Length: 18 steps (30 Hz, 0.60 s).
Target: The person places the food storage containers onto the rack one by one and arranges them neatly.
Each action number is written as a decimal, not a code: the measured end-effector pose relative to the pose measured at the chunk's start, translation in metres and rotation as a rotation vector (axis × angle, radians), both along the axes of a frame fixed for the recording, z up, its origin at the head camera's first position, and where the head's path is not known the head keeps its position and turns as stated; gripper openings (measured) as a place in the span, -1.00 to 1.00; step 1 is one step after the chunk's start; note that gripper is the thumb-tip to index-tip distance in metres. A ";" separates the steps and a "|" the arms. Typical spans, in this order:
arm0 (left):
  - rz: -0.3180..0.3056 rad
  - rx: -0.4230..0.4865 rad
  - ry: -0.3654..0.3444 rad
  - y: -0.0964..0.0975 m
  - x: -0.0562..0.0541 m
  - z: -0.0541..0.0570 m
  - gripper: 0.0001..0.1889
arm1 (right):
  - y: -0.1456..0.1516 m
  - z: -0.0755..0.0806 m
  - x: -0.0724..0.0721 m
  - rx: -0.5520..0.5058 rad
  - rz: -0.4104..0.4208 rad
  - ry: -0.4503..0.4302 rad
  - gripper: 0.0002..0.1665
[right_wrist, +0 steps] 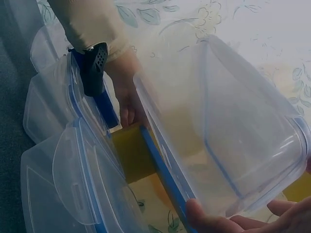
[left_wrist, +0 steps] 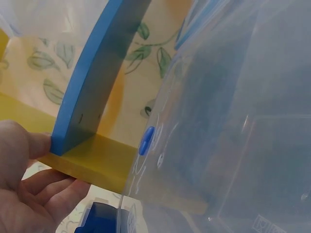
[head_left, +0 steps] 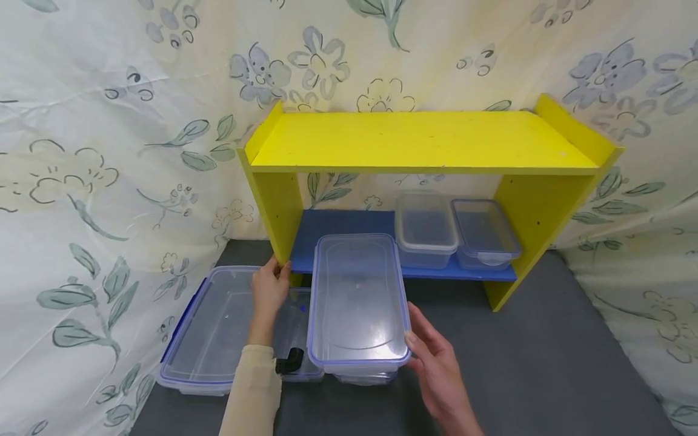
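Observation:
My left hand [head_left: 268,293] grips the front edge of a yellow shelf rack [head_left: 422,138]. In the left wrist view, its thumb lies against the end of the blue shelf board [left_wrist: 92,73] and its fingers curl under the yellow side panel [left_wrist: 104,170]. My right hand [head_left: 438,366] holds a clear lidded food container [head_left: 357,290] by its near right corner. That container is level in front of the blue board, its far end overlapping the board in the head view. In the right wrist view, the right fingers [right_wrist: 209,221] are at its lower edge.
Two lidded containers stand on the board's right half, one frosted [head_left: 425,224], one blue-rimmed [head_left: 485,230]. On the dark table [head_left: 523,363], a large container [head_left: 209,333] lies left. A smaller one [head_left: 294,315] shows beside my left forearm, another [head_left: 368,379] below the held container.

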State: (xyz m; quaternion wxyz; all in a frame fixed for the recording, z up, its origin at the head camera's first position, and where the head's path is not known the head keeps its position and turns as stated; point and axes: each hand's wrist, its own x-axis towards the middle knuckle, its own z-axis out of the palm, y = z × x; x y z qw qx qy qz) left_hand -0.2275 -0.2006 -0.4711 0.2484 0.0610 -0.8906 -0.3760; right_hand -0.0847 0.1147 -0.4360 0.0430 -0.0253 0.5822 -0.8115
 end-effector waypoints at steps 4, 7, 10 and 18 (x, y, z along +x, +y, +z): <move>0.004 0.000 0.003 -0.001 -0.001 -0.001 -0.85 | -0.003 0.001 -0.003 0.013 -0.019 -0.028 -0.38; 0.008 0.003 0.005 -0.002 -0.001 -0.001 -0.85 | -0.007 0.004 -0.005 0.020 -0.034 -0.060 -0.37; 0.005 0.004 0.000 -0.002 0.000 0.001 -0.84 | -0.009 0.005 -0.007 0.022 -0.051 -0.093 -0.37; -0.005 0.010 -0.016 0.000 0.001 0.001 -0.84 | -0.012 0.007 -0.013 0.029 -0.072 -0.131 -0.38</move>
